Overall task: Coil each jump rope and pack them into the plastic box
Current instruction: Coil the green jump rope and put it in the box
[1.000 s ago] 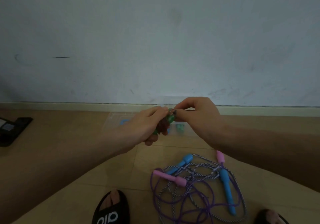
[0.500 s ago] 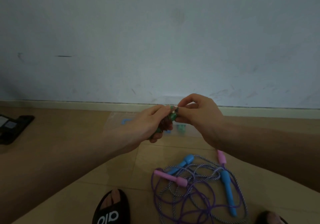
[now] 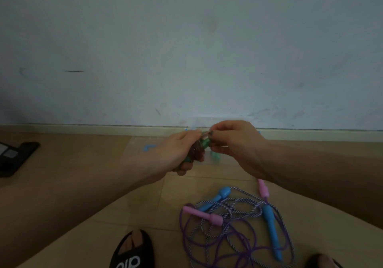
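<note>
My left hand (image 3: 176, 152) grips a coiled jump rope with green handles (image 3: 200, 147), the dark rope wound around them. My right hand (image 3: 234, 141) pinches the upper end of that bundle, fingertips meeting the left hand's. Behind the hands a clear plastic box (image 3: 141, 145) lies on the floor by the skirting, mostly hidden; something blue and something green show through it. On the floor in front lie two tangled ropes: one with blue handles (image 3: 269, 224) and a striped cord, one with pink handles (image 3: 204, 216) and a purple cord (image 3: 207, 245).
A wall with a pale skirting board runs across the back. A black flat device (image 3: 16, 155) lies on the wooden floor at the far left. My feet in black slippers (image 3: 132, 251) are at the bottom edge, next to the tangled ropes.
Both hands have stayed together on the green-handled bundle, with the right fingers shifting slightly at its top end. The ropes on the floor have not moved.
</note>
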### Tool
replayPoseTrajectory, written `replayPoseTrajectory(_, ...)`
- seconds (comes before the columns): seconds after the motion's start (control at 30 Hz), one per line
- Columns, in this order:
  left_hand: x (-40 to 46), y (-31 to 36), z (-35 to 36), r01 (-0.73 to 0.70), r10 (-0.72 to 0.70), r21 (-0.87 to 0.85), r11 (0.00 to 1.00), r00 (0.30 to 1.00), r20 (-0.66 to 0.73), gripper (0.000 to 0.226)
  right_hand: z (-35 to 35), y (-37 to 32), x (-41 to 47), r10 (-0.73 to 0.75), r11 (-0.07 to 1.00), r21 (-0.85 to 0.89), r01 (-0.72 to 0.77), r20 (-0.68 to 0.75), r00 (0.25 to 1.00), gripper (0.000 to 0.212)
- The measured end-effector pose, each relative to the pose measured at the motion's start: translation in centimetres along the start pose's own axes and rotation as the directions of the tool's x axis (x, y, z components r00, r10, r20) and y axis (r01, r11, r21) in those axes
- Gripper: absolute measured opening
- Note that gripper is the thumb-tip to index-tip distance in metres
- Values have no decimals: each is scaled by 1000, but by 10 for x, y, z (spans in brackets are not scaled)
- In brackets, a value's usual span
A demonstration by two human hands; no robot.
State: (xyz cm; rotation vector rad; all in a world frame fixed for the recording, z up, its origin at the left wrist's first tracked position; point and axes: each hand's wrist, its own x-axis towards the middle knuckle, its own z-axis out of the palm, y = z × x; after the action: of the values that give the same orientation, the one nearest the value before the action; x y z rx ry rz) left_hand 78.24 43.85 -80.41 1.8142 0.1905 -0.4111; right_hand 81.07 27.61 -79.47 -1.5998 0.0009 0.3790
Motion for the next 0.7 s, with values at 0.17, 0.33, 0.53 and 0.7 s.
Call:
replayPoseTrajectory(0.17, 3, 1, 2, 6, -6, -25, 1000, 1000, 1, 45, 0, -3, 1, 41, 996, 80, -39, -31, 999, 7)
replayPoseTrajectory(0.33, 3, 3, 5, 14, -14, -33, 999, 1000, -18, 45, 5, -3, 1, 38, 997, 72, -31, -89, 995, 8)
replayPoseTrajectory(0.53, 2, 2, 5, 17, -18, -27, 1000, 1000, -25, 43, -1, -7, 4, 140, 980, 151, -133, -39, 989, 16)
replayPoseTrajectory(0.7, 0, 6, 7, -13, 14, 14, 1000, 1000, -20, 43, -3, -9, 2, 145, 968, 196, -156, 69, 987, 9)
